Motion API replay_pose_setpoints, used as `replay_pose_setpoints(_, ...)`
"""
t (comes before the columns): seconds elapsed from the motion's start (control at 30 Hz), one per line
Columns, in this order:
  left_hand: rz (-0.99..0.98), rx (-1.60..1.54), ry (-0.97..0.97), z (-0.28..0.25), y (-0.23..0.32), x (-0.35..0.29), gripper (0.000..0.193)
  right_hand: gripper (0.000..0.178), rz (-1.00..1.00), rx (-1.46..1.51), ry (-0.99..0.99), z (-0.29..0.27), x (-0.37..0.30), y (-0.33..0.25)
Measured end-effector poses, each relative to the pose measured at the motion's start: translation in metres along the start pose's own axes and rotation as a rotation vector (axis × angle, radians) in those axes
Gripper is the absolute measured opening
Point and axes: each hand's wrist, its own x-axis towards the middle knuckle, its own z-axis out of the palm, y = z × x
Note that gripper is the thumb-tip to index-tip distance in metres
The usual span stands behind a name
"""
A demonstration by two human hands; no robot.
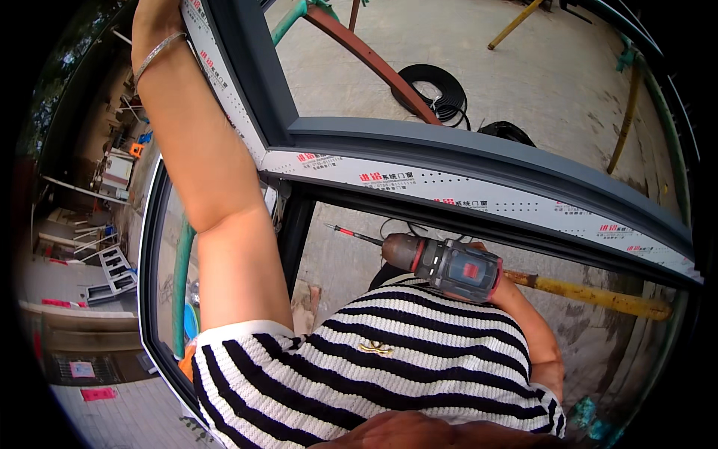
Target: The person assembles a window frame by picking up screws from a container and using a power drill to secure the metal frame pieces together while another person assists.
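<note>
My left arm stretches up beside a dark grey window frame (258,82) covered with printed white protective film. My left hand (155,15) is cut off at the top edge near the frame's upright, so its fingers do not show; a bracelet circles the wrist. In front of my striped top, my right hand (505,290) holds a cordless drill (449,266), mostly hidden behind the tool's body. The drill lies sideways with its long, thin bit (353,234) pointing left, below the frame's crossbar (449,193) and apart from it.
Beyond the frame, a coil of black hose (441,90) lies on the concrete floor. A reddish-brown bar (374,63) slants across the upper opening. Yellow poles (606,293) and green poles (184,284) stand around. Tools and metal pieces (112,273) lie at the left.
</note>
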Motion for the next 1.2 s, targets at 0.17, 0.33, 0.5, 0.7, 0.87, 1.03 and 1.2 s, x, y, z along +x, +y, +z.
replay_pose_setpoints(0.17,0.043,0.135,-0.002,-0.003,0.009,-0.009,0.026,0.033,0.062,0.165,-0.077,-0.001,0.017,-0.002)
replay_pose_setpoints(0.33,0.03,0.051,0.108,0.018,0.015,-0.042,0.029,0.042,-0.142,-0.099,0.005,0.013,0.033,-0.004)
replay_pose_setpoints(0.5,0.175,0.072,0.484,-0.014,0.033,-0.041,0.031,0.055,0.11,0.173,-0.07,0.013,0.054,-0.041)
replay_pose_setpoints(0.7,0.23,0.181,0.519,-0.008,0.045,-0.053,0.033,0.054,0.048,0.514,-0.017,0.02,0.081,-0.057)
replay_pose_setpoints(0.87,0.226,0.192,0.552,-0.008,0.047,-0.052,0.034,0.051,-0.082,0.508,-0.003,0.029,0.088,-0.058)
replay_pose_setpoints(1.03,0.366,0.24,0.421,-0.014,0.044,-0.048,0.039,0.049,-0.147,0.469,0.006,0.034,0.093,-0.065)
replay_pose_setpoints(1.2,0.495,0.122,0.236,0.008,0.028,-0.053,0.043,0.05,-0.06,0.353,0.01,0.026,0.1,-0.077)
